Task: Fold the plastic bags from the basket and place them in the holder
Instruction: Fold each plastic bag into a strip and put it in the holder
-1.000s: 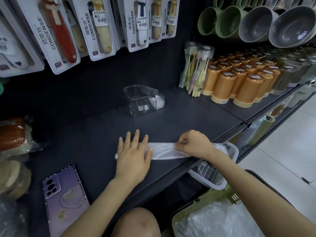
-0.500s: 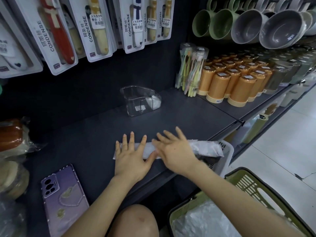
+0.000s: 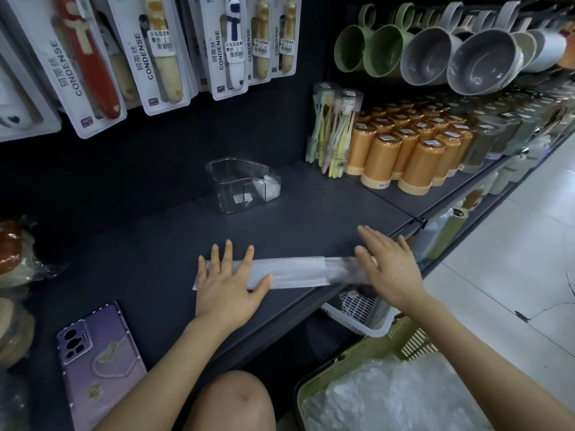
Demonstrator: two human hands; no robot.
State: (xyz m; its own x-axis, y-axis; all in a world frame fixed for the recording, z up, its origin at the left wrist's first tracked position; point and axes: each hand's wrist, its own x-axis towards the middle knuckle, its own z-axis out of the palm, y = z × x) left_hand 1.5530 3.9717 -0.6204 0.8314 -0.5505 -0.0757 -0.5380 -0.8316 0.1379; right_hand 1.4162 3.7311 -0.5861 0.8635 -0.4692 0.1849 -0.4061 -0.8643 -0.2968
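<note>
A clear plastic bag (image 3: 295,272), folded into a long narrow strip, lies along the front edge of the dark shelf (image 3: 311,213). My left hand (image 3: 227,287) presses flat on its left end with fingers spread. Over its right end my right hand (image 3: 385,265) lies flat with straight fingers. A clear plastic holder (image 3: 241,185) stands further back on the shelf, with something white folded inside. At the lower right, a green basket (image 3: 401,340) holds crumpled clear bags (image 3: 398,396).
A purple phone (image 3: 99,362) lies on the shelf at the lower left. Orange canisters (image 3: 410,150) and a toothbrush pack (image 3: 333,126) stand to the right. A white basket (image 3: 361,309) sits under the shelf edge. Packaged goods hang above; wrapped items (image 3: 12,259) sit at far left.
My right hand let go of its pinch on the strip, opened flat and slid to the right along the bag. My left hand stayed pressing the left end.
</note>
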